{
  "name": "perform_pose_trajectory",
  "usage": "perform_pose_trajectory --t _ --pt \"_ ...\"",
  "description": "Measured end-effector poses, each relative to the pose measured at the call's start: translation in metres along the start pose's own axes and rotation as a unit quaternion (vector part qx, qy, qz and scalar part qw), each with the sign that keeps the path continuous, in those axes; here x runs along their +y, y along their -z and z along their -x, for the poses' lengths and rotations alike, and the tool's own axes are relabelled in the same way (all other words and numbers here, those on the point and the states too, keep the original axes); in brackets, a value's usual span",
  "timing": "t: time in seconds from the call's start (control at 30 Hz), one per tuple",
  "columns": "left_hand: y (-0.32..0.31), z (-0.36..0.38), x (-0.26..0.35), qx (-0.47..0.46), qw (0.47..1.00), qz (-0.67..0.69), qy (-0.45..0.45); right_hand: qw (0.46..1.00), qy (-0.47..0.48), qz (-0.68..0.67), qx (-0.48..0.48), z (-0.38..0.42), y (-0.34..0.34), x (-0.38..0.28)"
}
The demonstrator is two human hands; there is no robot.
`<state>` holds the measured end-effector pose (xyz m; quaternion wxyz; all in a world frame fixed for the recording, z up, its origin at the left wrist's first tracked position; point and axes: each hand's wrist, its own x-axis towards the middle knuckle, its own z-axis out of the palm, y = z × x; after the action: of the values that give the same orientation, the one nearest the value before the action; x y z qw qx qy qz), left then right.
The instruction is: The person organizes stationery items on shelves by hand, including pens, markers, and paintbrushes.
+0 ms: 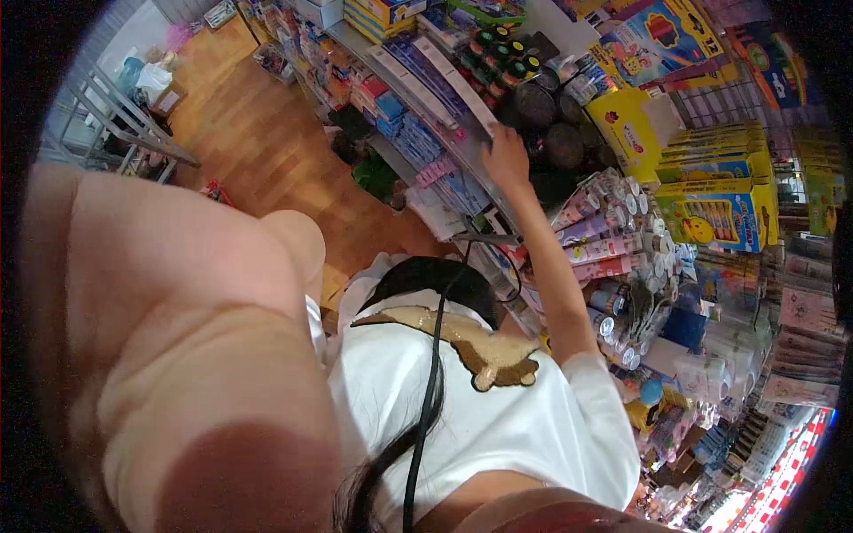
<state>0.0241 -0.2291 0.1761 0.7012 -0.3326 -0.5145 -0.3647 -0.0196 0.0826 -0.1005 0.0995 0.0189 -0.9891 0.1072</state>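
Note:
My right hand (507, 160) reaches to the shelf at the upper middle, its fingers closed at the near end of a long white box (456, 84). Beside that box lie other long, narrow boxes (413, 84). Dark round containers (564, 144) stand just right of the hand. My left hand (187, 311) is very close to the camera and fills the lower left, blurred; its fingers cannot be made out clearly, nor whether it holds anything. A black cable (434, 373) runs down over my white shirt (489, 435).
Clear tubes with printed contents (604, 249) are stacked below the right hand. Yellow boxes (715, 209) and hanging packets (804, 311) fill the right side. Blue packets (413, 138) line the shelf. Wooden floor (240, 124) and a metal rack (115, 111) show at the left.

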Motion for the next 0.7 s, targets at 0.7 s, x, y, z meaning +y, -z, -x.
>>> perform_pose_trajectory --t 0.7 --pt "-0.106 0.421 -0.044 -0.470 0.487 -0.071 0.733 0.979 -0.158 -0.053 0.114 -0.025 -0.028 0.002"
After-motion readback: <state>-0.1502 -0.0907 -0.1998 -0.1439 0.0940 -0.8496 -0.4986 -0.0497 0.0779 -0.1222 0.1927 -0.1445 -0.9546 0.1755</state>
